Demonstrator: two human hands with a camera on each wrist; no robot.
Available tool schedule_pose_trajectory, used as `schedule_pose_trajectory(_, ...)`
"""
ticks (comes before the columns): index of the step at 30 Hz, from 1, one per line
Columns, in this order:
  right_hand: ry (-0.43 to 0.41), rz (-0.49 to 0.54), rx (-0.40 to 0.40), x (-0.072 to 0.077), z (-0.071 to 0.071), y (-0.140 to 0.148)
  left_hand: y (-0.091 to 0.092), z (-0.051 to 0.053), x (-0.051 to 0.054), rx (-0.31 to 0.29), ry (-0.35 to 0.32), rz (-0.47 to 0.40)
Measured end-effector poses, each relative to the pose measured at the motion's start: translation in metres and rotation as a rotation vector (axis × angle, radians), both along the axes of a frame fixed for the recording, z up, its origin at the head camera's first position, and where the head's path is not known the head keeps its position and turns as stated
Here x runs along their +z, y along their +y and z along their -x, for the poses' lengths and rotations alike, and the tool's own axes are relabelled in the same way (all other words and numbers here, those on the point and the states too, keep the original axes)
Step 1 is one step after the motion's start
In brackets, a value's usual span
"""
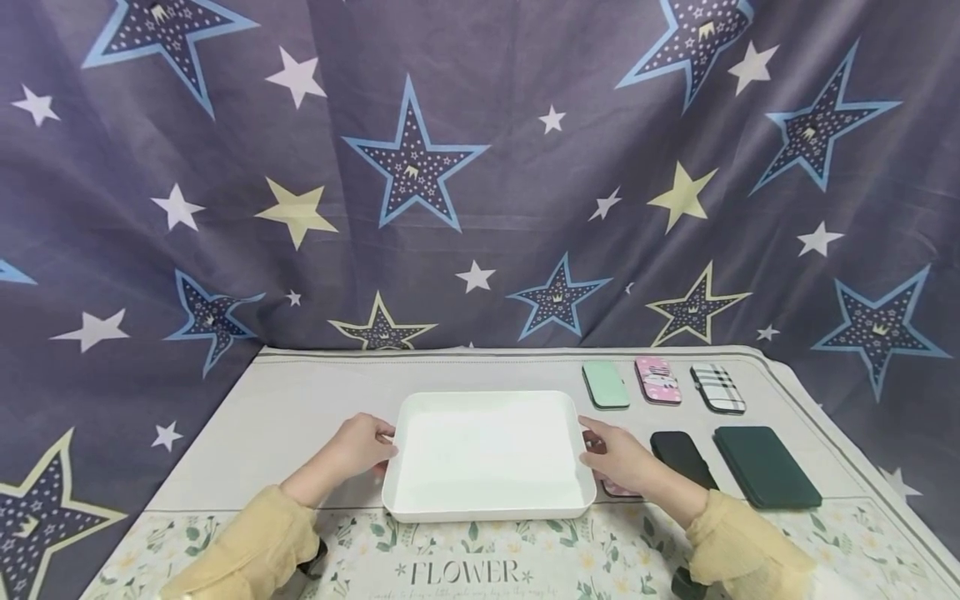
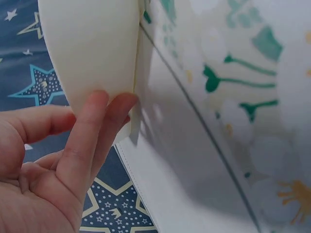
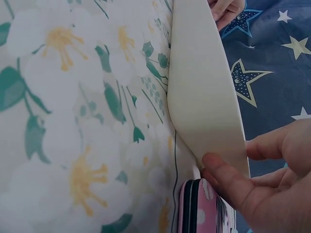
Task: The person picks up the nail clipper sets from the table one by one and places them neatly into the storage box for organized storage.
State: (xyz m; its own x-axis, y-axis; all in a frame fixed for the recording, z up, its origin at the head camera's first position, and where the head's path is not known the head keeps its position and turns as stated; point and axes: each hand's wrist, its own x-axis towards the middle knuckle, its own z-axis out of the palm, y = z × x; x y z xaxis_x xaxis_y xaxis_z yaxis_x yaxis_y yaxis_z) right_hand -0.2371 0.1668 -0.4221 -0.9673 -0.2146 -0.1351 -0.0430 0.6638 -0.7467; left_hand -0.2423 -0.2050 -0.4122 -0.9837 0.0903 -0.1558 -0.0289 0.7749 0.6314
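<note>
A shallow white rectangular tray (image 1: 491, 458) lies at the middle of the table, its inside bare. My left hand (image 1: 365, 446) grips its left end; in the left wrist view the fingers (image 2: 87, 131) lie against the outer wall (image 2: 92, 48). At the opposite end my right hand (image 1: 618, 454) holds the right wall, with fingertips low on the outer side in the right wrist view, by the tray's wall (image 3: 204, 87). Just under the right hand sits a pink patterned zip case (image 3: 194, 208), mostly hidden by that hand in the head view.
To the right lie a mint green case (image 1: 606, 384), a pink patterned case (image 1: 657, 381), a plaid case (image 1: 717, 388), a black case (image 1: 682, 458) and a larger dark green case (image 1: 767, 467). A star-printed curtain (image 1: 480, 208) hangs behind the flower-printed table cover (image 1: 465, 575).
</note>
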Motion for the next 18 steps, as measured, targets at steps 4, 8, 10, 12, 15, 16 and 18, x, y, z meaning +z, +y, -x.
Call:
schedule_pose_trajectory(4,0.005,-0.028,-0.008,0.002,0.000,0.003,0.002,0.006,0.001,0.012,-0.101,-0.059)
schedule_pose_trajectory(8,0.006,-0.006,-0.010,0.008,0.002,0.010,0.003,0.015,0.005,0.001,-0.155,-0.061)
schedule_pose_trajectory(10,0.010,0.015,-0.011,0.012,0.003,0.016,0.003,0.020,0.006,-0.006,-0.168,-0.050)
schedule_pose_trajectory(12,0.035,0.012,-0.008,0.017,0.004,0.021,0.003,0.026,0.006,-0.009,-0.176,-0.045)
schedule_pose_trajectory(15,0.097,-0.039,0.000,0.022,0.003,0.029,0.002,0.033,0.006,-0.001,-0.188,-0.050)
schedule_pose_trajectory(16,0.127,-0.077,-0.001,0.023,0.004,0.032,0.002,0.035,0.007,-0.001,-0.183,-0.046)
schedule_pose_trajectory(18,0.173,-0.141,-0.001,0.024,0.004,0.036,0.002,0.038,0.007,0.003,-0.175,-0.031)
